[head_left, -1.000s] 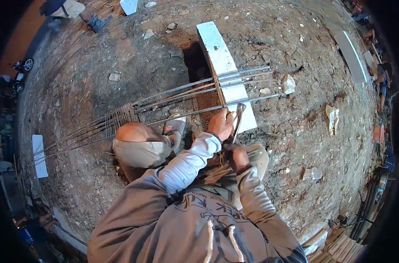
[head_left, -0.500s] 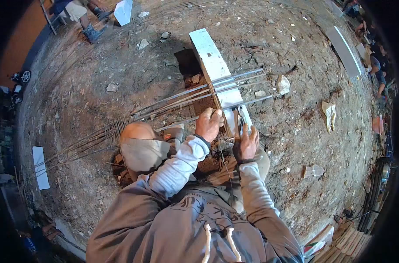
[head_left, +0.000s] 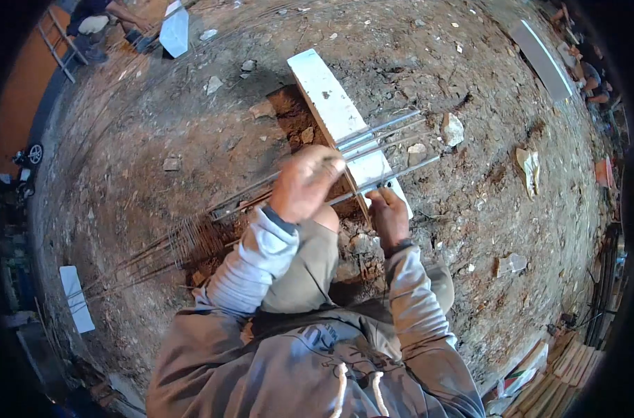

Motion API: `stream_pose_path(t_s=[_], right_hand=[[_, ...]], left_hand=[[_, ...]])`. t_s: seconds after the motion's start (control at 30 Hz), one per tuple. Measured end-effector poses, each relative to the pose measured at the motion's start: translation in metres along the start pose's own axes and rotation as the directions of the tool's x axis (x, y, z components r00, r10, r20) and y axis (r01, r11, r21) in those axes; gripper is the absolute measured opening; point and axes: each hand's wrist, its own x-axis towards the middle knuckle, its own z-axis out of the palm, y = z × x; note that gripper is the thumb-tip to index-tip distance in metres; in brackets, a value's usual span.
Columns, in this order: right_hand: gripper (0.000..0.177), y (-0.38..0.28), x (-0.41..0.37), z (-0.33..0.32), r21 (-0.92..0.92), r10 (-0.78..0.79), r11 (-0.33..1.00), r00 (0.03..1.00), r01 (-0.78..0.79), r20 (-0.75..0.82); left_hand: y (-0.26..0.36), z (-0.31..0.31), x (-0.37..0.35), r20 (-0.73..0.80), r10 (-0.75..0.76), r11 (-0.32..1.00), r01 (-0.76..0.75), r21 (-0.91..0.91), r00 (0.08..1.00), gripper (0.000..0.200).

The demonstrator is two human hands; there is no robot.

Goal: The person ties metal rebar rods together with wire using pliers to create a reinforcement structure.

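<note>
Rods point(head_left: 399, 172) crossed white block point(head_left: 341, 104) | left hand point(head_left: 304, 184) blurred above them, grip unclear | right hand point(head_left: 390, 214) curled just near-side, contents unclear

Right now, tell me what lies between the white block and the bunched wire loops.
Metal rods span from the wire loops to the white block, with the left hand over them, as the head view shows.

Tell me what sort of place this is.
Probably an outdoor building site: bare, stony ground, metal rods across a white block, and stacked boards at the edge.
</note>
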Motion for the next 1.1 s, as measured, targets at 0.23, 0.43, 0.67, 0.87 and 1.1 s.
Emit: stream_pose_path(t_s=[0.23, 0.43, 0.67, 0.87, 1.1], right_hand=[[0.022, 0.016, 0.091, 0.070, -0.642, -0.312, 0.740, 0.948, 0.201, -0.063], [0.020, -0.001, 0.112, 0.087, -0.787, -0.169, 0.608, 0.986, 0.102, -0.003], [0.024, -0.006, 0.114, 0.075, -0.710, -0.122, 0.696, 0.992, 0.104, 0.026], [0.028, -0.006, 0.112, 0.059, -0.386, 0.019, 0.921, 0.983, 0.054, 0.182], [0.029, -0.005, 0.109, 0.065, -0.394, 0.071, 0.919, 0.992, -0.025, 0.103]], left_hand=[[-0.169, -0.027, 0.045, -0.150, -0.225, 0.855, 0.269, 0.444, 0.963, 0.033], [-0.205, -0.006, 0.058, 0.112, -0.479, 0.836, 0.414, 0.361, 0.871, 0.041], [-0.194, -0.011, 0.060, 0.185, -0.415, 0.846, 0.303, 0.439, 0.891, 0.033], [-0.206, -0.006, 0.059, 0.094, -0.300, 0.870, 0.232, 0.436, 0.949, 0.025], [-0.155, -0.005, 0.043, 0.109, -0.139, 0.752, 0.033, 0.658, 0.984, 0.025]])
